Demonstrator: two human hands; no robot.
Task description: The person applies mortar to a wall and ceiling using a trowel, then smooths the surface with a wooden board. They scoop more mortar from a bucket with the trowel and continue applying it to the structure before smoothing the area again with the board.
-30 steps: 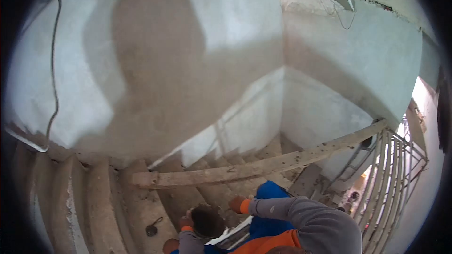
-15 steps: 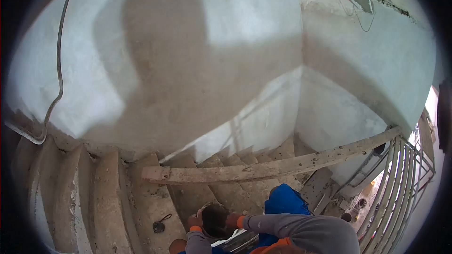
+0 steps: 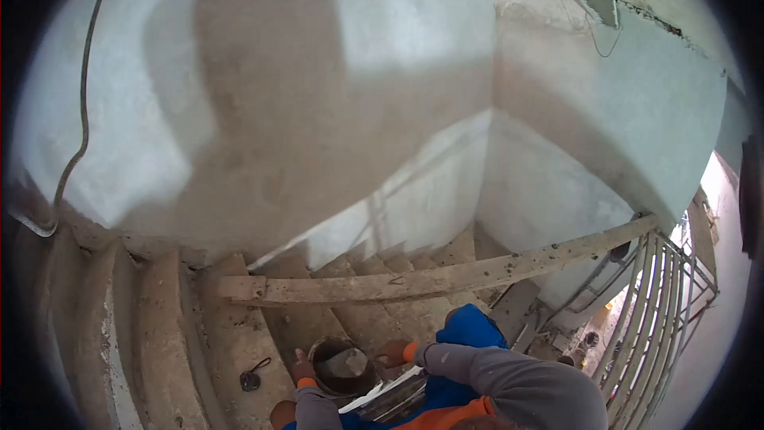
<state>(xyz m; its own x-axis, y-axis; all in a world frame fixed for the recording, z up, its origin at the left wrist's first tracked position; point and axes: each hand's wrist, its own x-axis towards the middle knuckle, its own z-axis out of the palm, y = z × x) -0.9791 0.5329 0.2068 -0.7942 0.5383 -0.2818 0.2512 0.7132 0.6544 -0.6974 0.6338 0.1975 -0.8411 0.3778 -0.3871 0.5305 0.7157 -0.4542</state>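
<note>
sleeves (image 3: 513,378) long, grey | cuffs (image 3: 411,352) orange — both wrists | torso panel (image 3: 450,414) orange | legwear (image 3: 476,328) bright blue | hands (image 3: 391,353) bare

Black looped object (image 3: 250,381) on step (image 3: 229,325)

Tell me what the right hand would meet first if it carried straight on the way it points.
The right hand points toward the bucket, so its near rim would probably come first; they look so close that I can't tell whether they already touch.
</note>
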